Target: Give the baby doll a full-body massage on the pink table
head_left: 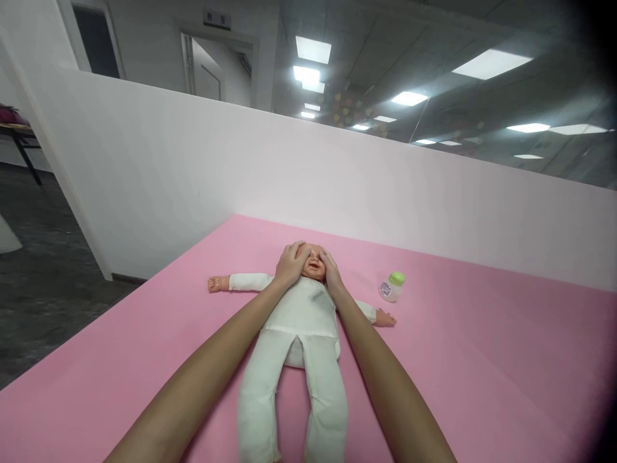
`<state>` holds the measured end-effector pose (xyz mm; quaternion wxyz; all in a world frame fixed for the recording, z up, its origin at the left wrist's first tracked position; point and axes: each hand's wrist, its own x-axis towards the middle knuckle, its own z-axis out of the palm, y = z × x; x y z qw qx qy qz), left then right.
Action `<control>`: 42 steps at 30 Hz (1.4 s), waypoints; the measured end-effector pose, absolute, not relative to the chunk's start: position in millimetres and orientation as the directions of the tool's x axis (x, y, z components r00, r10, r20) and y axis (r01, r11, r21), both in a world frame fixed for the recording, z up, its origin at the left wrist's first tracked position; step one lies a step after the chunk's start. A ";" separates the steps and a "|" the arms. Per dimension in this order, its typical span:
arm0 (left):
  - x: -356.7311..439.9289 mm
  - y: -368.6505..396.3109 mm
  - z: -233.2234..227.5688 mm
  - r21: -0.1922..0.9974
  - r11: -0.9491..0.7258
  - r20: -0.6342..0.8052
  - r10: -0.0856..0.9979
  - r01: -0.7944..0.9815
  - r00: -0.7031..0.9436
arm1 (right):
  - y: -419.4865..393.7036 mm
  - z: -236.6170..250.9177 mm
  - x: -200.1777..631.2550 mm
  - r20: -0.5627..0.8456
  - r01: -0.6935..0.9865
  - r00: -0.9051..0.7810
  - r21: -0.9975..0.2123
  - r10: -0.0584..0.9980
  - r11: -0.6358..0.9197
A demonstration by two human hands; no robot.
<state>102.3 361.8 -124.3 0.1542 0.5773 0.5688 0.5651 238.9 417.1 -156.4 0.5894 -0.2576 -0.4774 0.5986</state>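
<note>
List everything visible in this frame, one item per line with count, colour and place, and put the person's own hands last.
doll: one, white suit, lying face up on the middle of the mat, arms spread
bottle: one, clear with green cap, on the mat right of the doll, apart from it
mat: one, pink, covering the surface
partition wall: one, white, behind the mat
table: one, dark legs, far left edge
ceiling lights: several, white, overhead
left hand: one, resting on the doll's head, left side
right hand: one, resting on the doll's head, right side
</note>
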 end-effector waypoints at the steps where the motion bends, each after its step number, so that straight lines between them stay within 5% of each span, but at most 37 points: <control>1: 101.9 361.2 -123.9 0.819 -0.300 0.476 0.831 0.489 -0.288 | 415.3 -155.3 239.3 0.251 -0.456 -0.181 -0.878 0.951 0.145; 20: 98.2 369.1 -129.2 0.811 -0.284 0.482 0.820 0.511 -0.309 | 430.8 -165.4 235.4 0.216 -0.525 -0.171 -0.846 0.961 0.097; 28: 97.0 370.0 -122.8 0.782 -0.364 0.545 0.793 0.505 -0.273 | 431.2 -160.0 235.0 0.326 -0.474 -0.136 -0.851 0.935 0.228; 42: 96.9 370.4 -114.9 0.776 -0.334 0.528 0.807 0.535 -0.262 | 439.5 -158.7 232.3 0.316 -0.501 -0.136 -0.839 0.939 0.211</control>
